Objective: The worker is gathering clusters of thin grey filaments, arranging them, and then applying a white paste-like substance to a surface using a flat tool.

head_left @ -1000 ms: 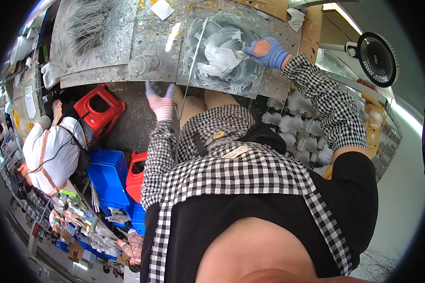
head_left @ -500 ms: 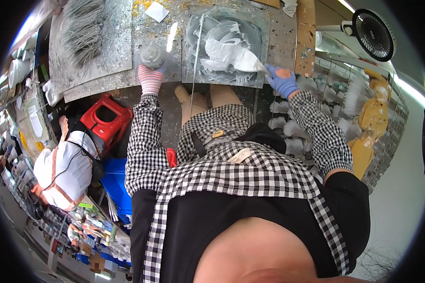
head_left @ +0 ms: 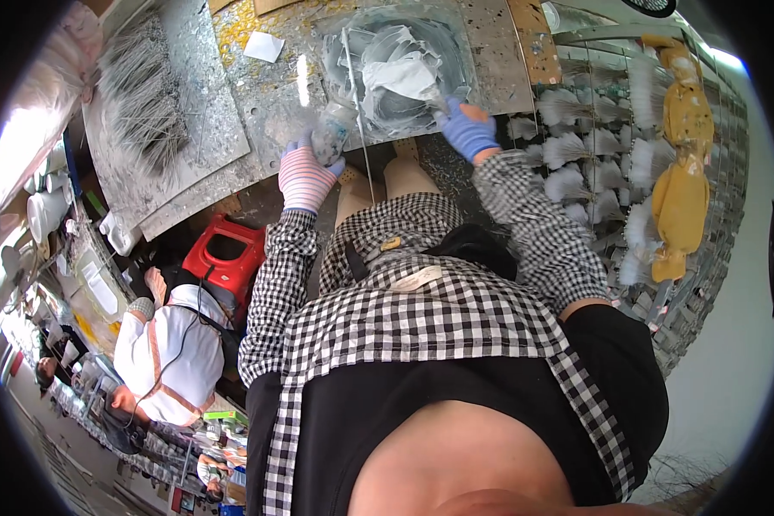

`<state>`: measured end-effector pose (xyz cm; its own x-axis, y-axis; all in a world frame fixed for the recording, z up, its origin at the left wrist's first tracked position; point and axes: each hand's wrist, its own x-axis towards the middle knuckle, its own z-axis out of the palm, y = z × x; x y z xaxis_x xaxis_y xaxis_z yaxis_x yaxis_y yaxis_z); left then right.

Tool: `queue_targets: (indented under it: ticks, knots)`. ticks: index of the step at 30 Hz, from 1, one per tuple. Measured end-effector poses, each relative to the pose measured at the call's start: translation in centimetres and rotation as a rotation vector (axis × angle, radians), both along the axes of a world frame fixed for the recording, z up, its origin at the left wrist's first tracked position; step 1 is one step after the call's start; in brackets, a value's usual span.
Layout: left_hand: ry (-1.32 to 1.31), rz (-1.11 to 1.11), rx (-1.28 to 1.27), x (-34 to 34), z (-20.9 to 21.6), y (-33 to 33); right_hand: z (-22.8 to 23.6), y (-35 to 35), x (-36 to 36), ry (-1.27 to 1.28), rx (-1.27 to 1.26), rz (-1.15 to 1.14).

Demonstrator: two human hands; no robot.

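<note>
My left hand [head_left: 310, 178], in a pink-striped glove with bluish fingers, is closed on a clear, blurred container [head_left: 334, 129] at the table's front edge. Its exact kind is hard to tell. My right hand [head_left: 470, 131], in a blue glove, grips a white-coated spatula [head_left: 436, 101]; most of the handle is hidden in the fingers. Beyond it, thick white paste [head_left: 400, 77] is smeared over a grey board [head_left: 464, 52]. Between the two hands, a thin pale rod [head_left: 353, 73] lies across the paste and juts over the edge toward my lap.
Grey bristle bundles [head_left: 142, 103] cover a board at the table's left. A white paper square [head_left: 264, 46] lies farther back. Racks of white brush-like tufts [head_left: 568, 148] and yellow bundled cloth [head_left: 684, 189] stand right. A red plastic stool [head_left: 224, 262] and a seated person [head_left: 176, 353] are at left.
My left hand has moved right with the clear container, closer to the rod. My right hand and the spatula have shifted left. The whole view has turned somewhat.
</note>
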<state>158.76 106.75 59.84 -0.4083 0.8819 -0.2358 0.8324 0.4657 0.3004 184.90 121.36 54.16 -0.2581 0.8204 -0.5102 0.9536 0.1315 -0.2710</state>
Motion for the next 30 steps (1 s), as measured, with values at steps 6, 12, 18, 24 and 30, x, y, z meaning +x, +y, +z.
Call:
queue_targets:
  ticks: [6,12,18,24,30]
  knots:
    - [0.175,-0.155,-0.526,1.0,2.0,5.6,-3.2,3.8,0.8,-0.001,0.015,-0.071]
    - [0.266,-0.232,-0.612,0.7,1.9,9.2,-2.9,-0.2,-0.8,0.066,0.099,0.215]
    - [0.338,-0.336,-0.628,0.5,0.7,14.1,-1.4,6.9,-1.9,-0.022,0.097,0.192]
    - [0.370,-0.321,-0.632,-0.1,-0.4,13.1,-4.9,2.7,-0.8,-0.019,0.113,0.335]
    - [0.380,-0.311,-0.600,-0.5,0.5,11.8,-2.4,6.1,-2.3,0.120,0.128,0.297]
